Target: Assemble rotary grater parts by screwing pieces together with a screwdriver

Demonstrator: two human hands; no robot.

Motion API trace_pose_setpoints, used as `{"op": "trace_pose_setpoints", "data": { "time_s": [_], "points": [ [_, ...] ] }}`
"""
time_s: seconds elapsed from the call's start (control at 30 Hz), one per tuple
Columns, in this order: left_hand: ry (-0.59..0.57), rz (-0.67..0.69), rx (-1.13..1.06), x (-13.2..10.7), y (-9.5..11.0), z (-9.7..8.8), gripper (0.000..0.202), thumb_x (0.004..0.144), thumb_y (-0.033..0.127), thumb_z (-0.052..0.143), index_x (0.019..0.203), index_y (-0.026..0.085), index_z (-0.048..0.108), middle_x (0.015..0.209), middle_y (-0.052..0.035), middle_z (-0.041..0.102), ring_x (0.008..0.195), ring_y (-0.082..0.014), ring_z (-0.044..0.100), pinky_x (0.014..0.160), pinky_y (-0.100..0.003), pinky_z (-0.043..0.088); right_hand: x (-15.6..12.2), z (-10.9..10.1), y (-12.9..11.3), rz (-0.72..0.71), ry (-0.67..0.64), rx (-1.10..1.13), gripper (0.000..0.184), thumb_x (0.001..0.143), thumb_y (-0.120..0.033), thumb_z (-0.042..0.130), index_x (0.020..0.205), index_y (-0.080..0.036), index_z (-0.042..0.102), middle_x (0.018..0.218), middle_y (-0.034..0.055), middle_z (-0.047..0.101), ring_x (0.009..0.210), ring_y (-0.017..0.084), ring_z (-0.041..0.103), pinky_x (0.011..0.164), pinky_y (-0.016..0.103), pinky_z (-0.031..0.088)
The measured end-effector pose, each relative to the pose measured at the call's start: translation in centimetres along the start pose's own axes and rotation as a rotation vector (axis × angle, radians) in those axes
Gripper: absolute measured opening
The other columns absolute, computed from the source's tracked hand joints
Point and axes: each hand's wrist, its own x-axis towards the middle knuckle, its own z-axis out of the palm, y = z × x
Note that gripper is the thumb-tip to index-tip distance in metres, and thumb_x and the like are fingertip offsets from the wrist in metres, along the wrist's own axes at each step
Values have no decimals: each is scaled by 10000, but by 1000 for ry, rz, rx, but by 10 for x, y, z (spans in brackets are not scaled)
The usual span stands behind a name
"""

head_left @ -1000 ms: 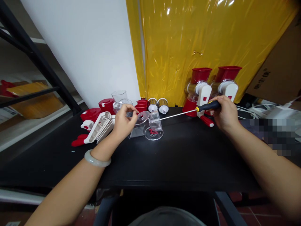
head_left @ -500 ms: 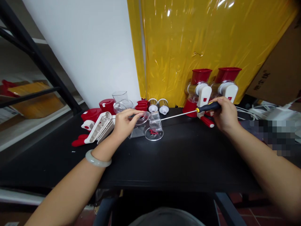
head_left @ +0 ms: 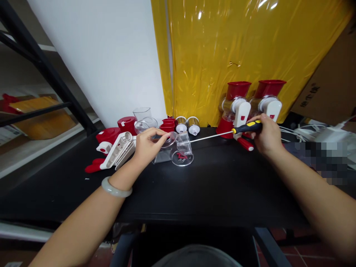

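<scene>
My right hand [head_left: 268, 136] is closed around the black and yellow handle of a screwdriver [head_left: 246, 128]. Its long thin shaft points left, and the tip meets a clear plastic grater housing [head_left: 184, 147] lying on the black table. Thumb and fingers of my left hand [head_left: 148, 145] grip the left part of this housing. A round clear end with a red mark faces forward. Whether the tip sits in a screw is too small to tell. Just left of my left hand lies a white crank arm [head_left: 120, 150] with a red grip.
Two assembled red and white rotary graters [head_left: 238, 91] stand at the back right. Metal grater drums [head_left: 193, 125], red parts [head_left: 127, 123] and another clear housing [head_left: 144, 120] line the table's back. White cables [head_left: 302, 133] lie to the right. A black-framed shelf [head_left: 52, 107] stands left.
The screwdriver handle has turned about its axis, so more yellow shows on it. My right fingers have shifted slightly with it. My left hand and the clear housing have stayed nearly still.
</scene>
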Motion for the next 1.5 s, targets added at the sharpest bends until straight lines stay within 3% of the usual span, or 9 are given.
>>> {"op": "trace_pose_setpoints", "data": {
  "time_s": [0.3,0.47,0.57,0.7,0.93,1.1,1.23,1.33,1.5],
  "points": [
    [-19,-21,20,1,3,-2,145,911,301,688,875,204,790,872,-38,799,814,-185,735,677,-275,565,-3,0,-7,43,-70,219,106,618,-260,639,690,-190,675,631,-6,561,522,113,522,421,209,432],
    [-14,-4,17,1,1,-2,163,934,291,660,941,211,802,946,-42,812,877,-193,751,751,-298,588,-3,-1,-5,26,-91,229,276,726,-457,644,700,-185,684,649,11,567,515,124,541,425,236,458],
    [-13,15,9,1,0,-1,132,910,293,698,909,218,807,922,-40,812,846,-195,749,770,-317,588,-2,-1,-3,1,-14,72,405,806,-555,618,671,-176,672,605,9,549,433,93,458,350,208,356],
    [4,37,1,1,2,-1,76,873,263,745,838,225,800,843,-29,798,788,-185,728,765,-323,576,-2,1,-5,11,18,-28,278,778,-432,707,683,-178,646,576,-27,495,404,68,385,321,180,274],
    [20,15,-45,2,7,0,92,826,257,785,748,213,766,795,-30,782,760,-182,719,747,-329,572,-4,0,-5,40,-54,226,123,627,-236,652,746,-205,665,720,-7,566,599,117,536,459,207,469],
    [12,-16,-47,2,6,0,155,819,270,780,686,210,728,767,-24,772,743,-183,717,758,-338,564,-3,-2,-2,15,-79,191,220,750,-418,655,717,-200,664,694,10,568,571,130,545,442,224,462],
    [0,-27,-23,2,5,-1,195,857,289,723,678,211,717,764,-26,775,733,-181,717,743,-331,565,-3,-2,-1,-35,-16,10,404,847,-556,625,686,-186,653,558,4,546,398,93,418,343,204,317],
    [3,-24,-16,2,4,-2,210,880,305,693,699,206,731,774,-40,779,749,-183,723,710,-310,568,-4,-1,-3,-27,-15,-52,328,830,-481,672,683,-189,648,473,-33,478,347,76,349,318,193,259],
    [21,-68,-14,1,3,-1,165,870,311,709,759,199,759,784,-35,781,752,-182,725,650,-282,577,-2,2,-3,3,8,84,167,717,-323,737,684,-192,640,647,-18,583,485,84,479,384,181,367]
  ]
}}
